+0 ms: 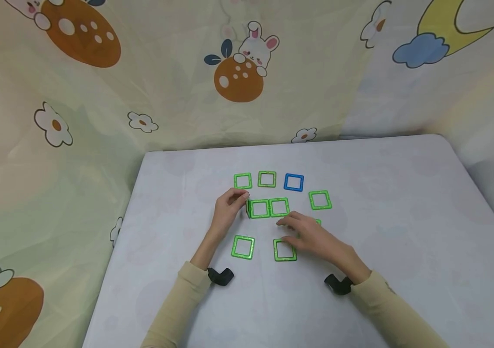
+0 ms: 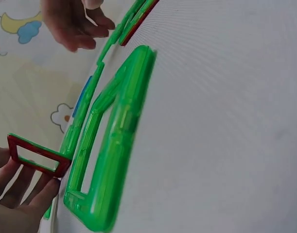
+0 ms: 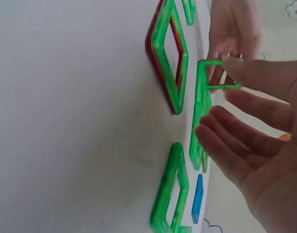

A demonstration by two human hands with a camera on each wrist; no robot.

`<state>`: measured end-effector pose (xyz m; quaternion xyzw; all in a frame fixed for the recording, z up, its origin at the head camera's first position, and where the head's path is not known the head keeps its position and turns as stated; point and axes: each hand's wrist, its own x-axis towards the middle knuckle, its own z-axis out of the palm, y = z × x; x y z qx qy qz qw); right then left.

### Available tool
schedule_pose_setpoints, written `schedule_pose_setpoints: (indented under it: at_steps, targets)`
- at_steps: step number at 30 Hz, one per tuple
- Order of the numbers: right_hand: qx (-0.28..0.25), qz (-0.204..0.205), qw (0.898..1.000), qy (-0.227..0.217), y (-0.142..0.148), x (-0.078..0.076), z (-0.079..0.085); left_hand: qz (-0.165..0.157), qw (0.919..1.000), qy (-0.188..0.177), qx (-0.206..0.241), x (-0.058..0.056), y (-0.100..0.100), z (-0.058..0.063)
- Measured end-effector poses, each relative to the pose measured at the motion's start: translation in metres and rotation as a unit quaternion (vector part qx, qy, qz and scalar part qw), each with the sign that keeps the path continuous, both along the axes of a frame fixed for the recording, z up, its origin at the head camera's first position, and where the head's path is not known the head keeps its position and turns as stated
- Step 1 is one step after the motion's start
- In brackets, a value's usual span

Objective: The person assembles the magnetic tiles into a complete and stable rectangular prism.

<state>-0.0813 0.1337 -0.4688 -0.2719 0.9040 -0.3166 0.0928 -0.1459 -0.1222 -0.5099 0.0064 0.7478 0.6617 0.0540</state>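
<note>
Two green square magnetic tiles (image 1: 260, 201) lie flat and edge to edge in the middle. At their left end another square tile (image 1: 248, 209) stands upright. My left hand (image 1: 228, 210) pinches this upright tile between thumb and fingers; in the left wrist view its frame (image 2: 41, 150) looks red with a green edge. My right hand (image 1: 312, 237) hovers over the right side, fingers loosely bent and holding nothing. Below its thumb lies a green tile (image 1: 276, 251), partly covered. Another green tile (image 1: 318, 222) is mostly hidden behind that hand.
Beyond the pair lie two green tiles (image 1: 267, 172) and a blue tile (image 1: 293, 189) in a row. A green tile (image 1: 321, 208) lies at the right, another green tile (image 1: 234, 246) at the front left. Patterned cloth (image 1: 177, 87) rises behind the white table (image 1: 403, 217).
</note>
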Motion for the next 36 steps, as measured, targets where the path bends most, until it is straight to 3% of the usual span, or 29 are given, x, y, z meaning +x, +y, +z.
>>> schedule_pose_setpoints:
  at_steps: [6, 12, 20, 30, 36]
  targets:
    - [0.054, 0.013, 0.998, -0.032, 0.0, 0.014, 0.005, -0.003, 0.9999, 0.002, -0.012, 0.0, 0.0, 0.001]
    - [0.092, 0.037, 0.995, 0.01, 0.002, 0.024, 0.005, 0.001, 0.9999, -0.003, -0.011, -0.001, -0.001, 0.006]
    - [0.109, 0.048, 0.991, 0.065, 0.002, 0.03, 0.001, 0.005, 0.9999, -0.01, 0.005, -0.001, 0.0, 0.007]
    - [0.122, 0.04, 0.989, 0.08, -0.001, 0.032, -0.002, 0.012, 0.9999, -0.006, 0.001, 0.0, 0.0, 0.007]
    - [0.1, 0.047, 0.992, 0.059, -0.001, 0.031, -0.003, 0.011, 0.9999, -0.012, 0.001, 0.0, 0.0, 0.006]
